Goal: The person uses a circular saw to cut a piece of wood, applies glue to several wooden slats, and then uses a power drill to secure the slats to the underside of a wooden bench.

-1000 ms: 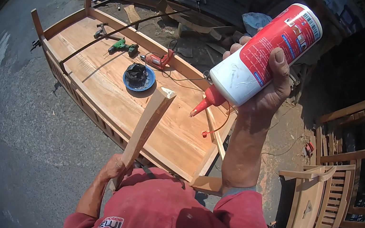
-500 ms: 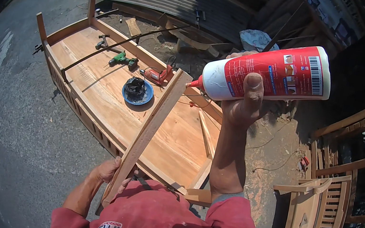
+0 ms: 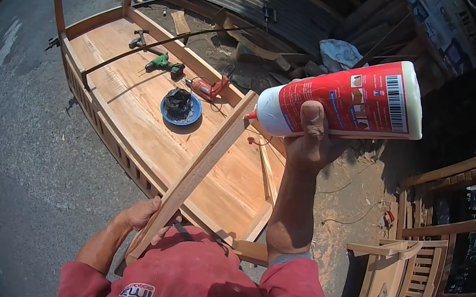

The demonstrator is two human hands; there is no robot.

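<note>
My right hand (image 3: 314, 136) is wrapped round a large white glue bottle (image 3: 347, 97) with a red label, thumb along its near side. The bottle lies tilted sideways, and its red nozzle meets the far end of a long wooden strip (image 3: 194, 174). Close to my body, my left hand (image 3: 142, 213) grips the strip's lower end, some fingers hidden behind it. The strip slants up and away over a wooden bench frame (image 3: 133, 96) with a broad flat panel. Whether glue is coming out is too small to tell.
On the panel sit a blue bowl (image 3: 191, 117) with a black plastic bag, a green drill (image 3: 165, 65), a red power tool (image 3: 209, 87) and a hammer (image 3: 138, 39). A long bar clamp (image 3: 167, 42) crosses the frame. Slatted wooden furniture (image 3: 409, 290) stands at right.
The bottle has shifted slightly left and down in view, its nozzle still at the strip's far end. My left hand keeps its hold on the strip. The whole view has moved a little.
</note>
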